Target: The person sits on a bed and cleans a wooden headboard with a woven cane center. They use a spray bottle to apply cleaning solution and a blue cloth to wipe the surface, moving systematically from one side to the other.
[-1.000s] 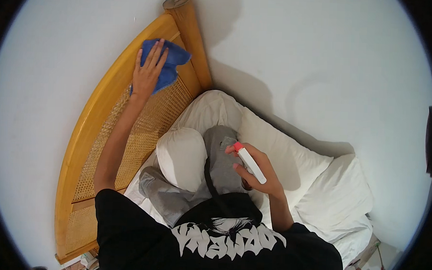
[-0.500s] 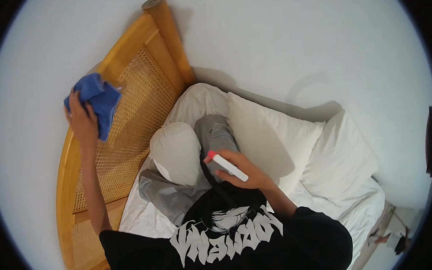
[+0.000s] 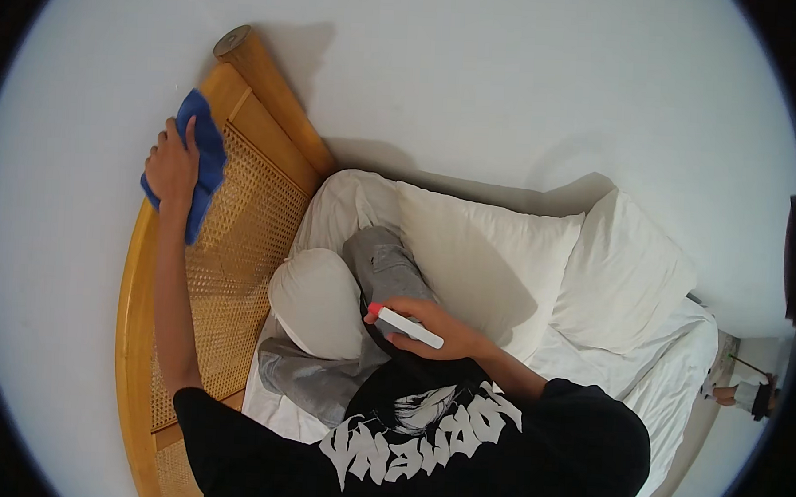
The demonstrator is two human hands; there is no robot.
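At the upper left, my left hand (image 3: 172, 163) presses a crumpled blue cloth (image 3: 209, 147) over the curved top rail of a wooden headboard (image 3: 134, 326). Its fingers bend over the rail's outer side, with the thumb along the cloth. Woven cane (image 3: 238, 241) fills the headboard's frame. Near my lap, my right hand (image 3: 435, 326) is wrapped around what looks like a spray bottle (image 3: 410, 329), with a white top and a red nozzle pointing left. The bottle's body is hidden beneath the hand.
I sit on a bed with white sheets (image 3: 667, 393). A small pillow (image 3: 320, 303) lies between my legs; large white pillows (image 3: 482, 261) lean along the wall (image 3: 529, 85). A round wooden post (image 3: 276, 97) tops the headboard's far end. A person (image 3: 747, 395) shows small at far right.
My left hand has slid the cloth farther along the headboard rail, toward the post. The view has shifted slightly; my right hand still holds the bottle near my lap.
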